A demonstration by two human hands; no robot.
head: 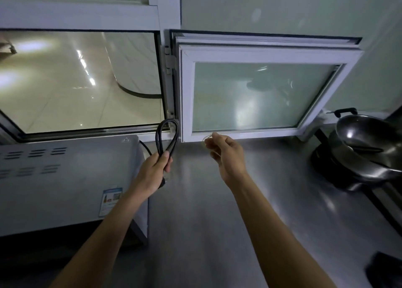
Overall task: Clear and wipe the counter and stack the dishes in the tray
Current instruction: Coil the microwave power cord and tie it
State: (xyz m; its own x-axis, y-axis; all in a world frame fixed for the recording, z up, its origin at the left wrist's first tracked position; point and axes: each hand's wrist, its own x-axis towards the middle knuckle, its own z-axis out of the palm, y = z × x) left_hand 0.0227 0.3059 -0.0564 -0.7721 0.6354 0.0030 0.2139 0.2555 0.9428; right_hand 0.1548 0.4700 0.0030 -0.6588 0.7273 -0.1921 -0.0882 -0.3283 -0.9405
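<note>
The left hand is curled round a folded loop of black cable, thumb pressed over the doubled strands where they cross, so the loop stands up above the fist in front of the window. A further stretch of the cable runs down from the hand toward the back edge of the oven, which sits to the left of the window on the steel counter. The right hand hovers just below the window's lower frame, fingers loosely bent. It seems to pinch a thin, pale ring or tie, but that thing is too faint and blurred to name, so whether the hand truly grips something I cannot tell.

The cable looks light and fairly springy: bent double it will want to open again, so it should be held at the crossing of the strands, as now, and not by the top of the loop. Its smooth jacket may slide through a slack grip, and the end that runs to the oven will tug if pulled far. A binding would go best round the neck of the loop, just above the left fist.

To the right of the window, at the counter's far end, a dark wok rests on a burner, well apart from both hands.
</note>
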